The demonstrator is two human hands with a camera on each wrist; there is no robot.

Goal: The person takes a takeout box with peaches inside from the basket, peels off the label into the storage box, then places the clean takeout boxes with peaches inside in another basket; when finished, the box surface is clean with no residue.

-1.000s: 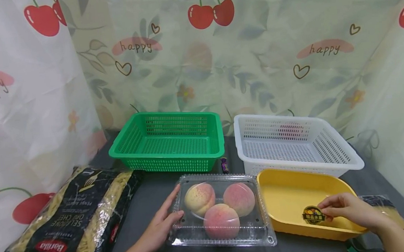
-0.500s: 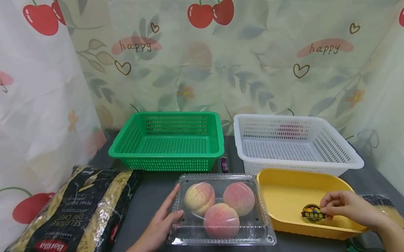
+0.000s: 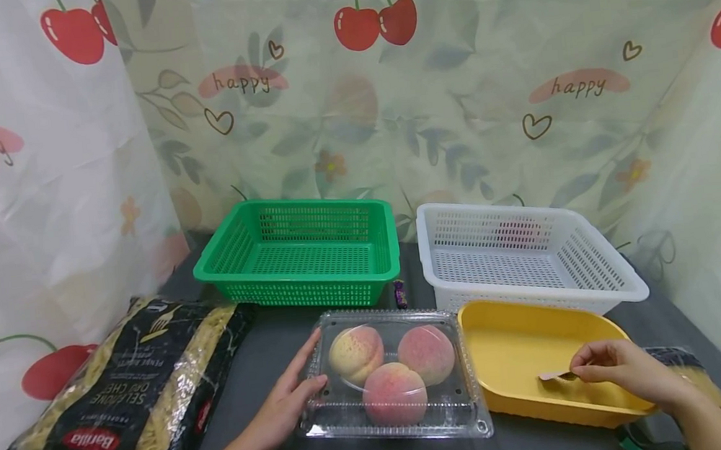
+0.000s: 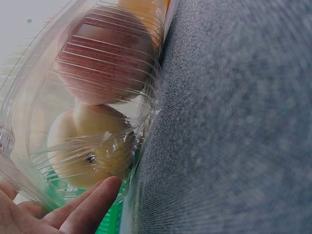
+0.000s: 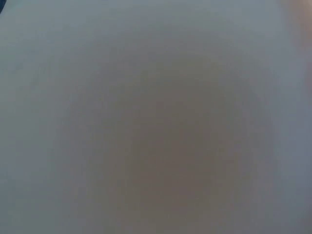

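A clear plastic clamshell box [image 3: 398, 428] lies on the dark table with three peaches [image 3: 395, 394] under its lid. At its left side, my left hand [image 3: 283, 405] rests with fingers stretched along the wall and the thumb at the lid's edge. The left wrist view has these straight fingertips [image 4: 109, 187] touching the clear wall. Over the yellow tray [image 3: 514, 333], my right hand [image 3: 619, 372] pinches a small label sticker [image 3: 554, 375] between thumb and forefinger. The sticker is tilted nearly edge-on, its printed face hidden. The right wrist view is only a blur.
Behind stand a green basket [image 3: 314, 284] and a white basket [image 3: 504, 293], a small purple-wrapped sweet [image 3: 400, 294] between them. A Barilla pasta bag [image 3: 135, 391] lies at left. Another bag [image 3: 689, 361] is partly hidden behind the right forearm. A printed curtain [image 3: 322, 98] surrounds the table.
The sticker in my right hand has turned from showing its round black-and-gold face to nearly edge-on. My left hand and the clamshell box have stayed put.
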